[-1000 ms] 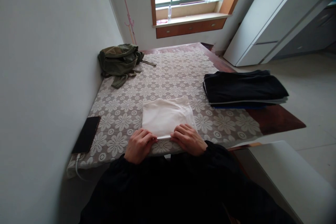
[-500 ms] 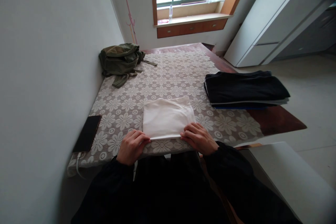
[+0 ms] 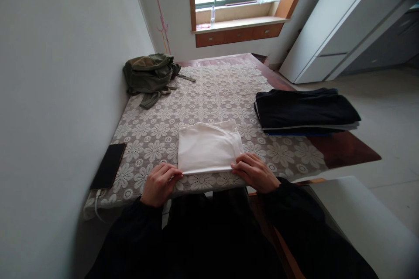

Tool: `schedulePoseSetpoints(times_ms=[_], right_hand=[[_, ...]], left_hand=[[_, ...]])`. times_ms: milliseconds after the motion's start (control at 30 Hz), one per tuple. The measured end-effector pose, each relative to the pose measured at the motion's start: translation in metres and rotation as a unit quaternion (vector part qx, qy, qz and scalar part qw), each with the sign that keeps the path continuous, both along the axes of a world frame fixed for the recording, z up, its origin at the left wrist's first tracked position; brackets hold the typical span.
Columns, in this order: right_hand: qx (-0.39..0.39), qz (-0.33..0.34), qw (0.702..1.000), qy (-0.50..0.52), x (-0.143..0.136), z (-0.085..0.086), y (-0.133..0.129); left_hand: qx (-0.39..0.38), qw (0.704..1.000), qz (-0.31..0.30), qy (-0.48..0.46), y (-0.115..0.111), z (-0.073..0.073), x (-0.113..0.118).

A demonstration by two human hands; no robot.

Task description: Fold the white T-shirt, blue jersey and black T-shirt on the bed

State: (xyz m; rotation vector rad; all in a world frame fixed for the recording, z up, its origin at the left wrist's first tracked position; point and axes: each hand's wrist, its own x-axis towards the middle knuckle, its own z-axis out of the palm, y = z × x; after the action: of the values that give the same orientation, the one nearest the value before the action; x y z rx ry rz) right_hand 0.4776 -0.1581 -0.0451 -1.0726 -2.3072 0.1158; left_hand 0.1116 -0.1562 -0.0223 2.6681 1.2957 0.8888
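One dark smartphone lies flat near the left edge of the lace tablecloth, a white cable plugged into its near end. Farther back, an olive-green backpack rests against the wall; phone and backpack have stayed where they were.

Next comes the left hand, which has slid outward from its place along the near edge a second ago. Its thumb and curled fingers now pinch the near-left corner of the folded white cloth.

That cloth lies on the lace by the table's near side, its near edge drawn fairly straight and its right part slightly wrinkled. More of the near edge shows than before, as the hands have moved apart.

The right hand has travelled right to the near-right corner, fingers bent and gripping the fabric there with the thumb beneath. Beyond the table, a clear bottle stands on the windowsill.

Farther right, the stack of folded dark clothes sits unchanged, apart from the white cloth, with a white refrigerator behind it.
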Motion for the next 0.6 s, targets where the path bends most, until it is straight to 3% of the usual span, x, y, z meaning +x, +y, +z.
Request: schedulePoseSetpoints(times_ms=[200, 433, 600], right_hand=[[0.004, -0.004, 1.000, -0.008, 0.005, 0.001, -0.002], [0.006, -0.022, 1.000, 0.005, 0.019, -0.001, -0.004], [0.002, -0.071, 0.995, 0.069, 0.031, -0.003, -0.021]], left_hand=[[0.002, 1.000, 0.000, 0.001, 0.000, -0.001, -0.004], [-0.047, 0.999, 0.023, -0.015, -0.005, -0.004, -0.010], [-0.093, 0.983, 0.155, -0.017, -0.010, -0.003, -0.005]])
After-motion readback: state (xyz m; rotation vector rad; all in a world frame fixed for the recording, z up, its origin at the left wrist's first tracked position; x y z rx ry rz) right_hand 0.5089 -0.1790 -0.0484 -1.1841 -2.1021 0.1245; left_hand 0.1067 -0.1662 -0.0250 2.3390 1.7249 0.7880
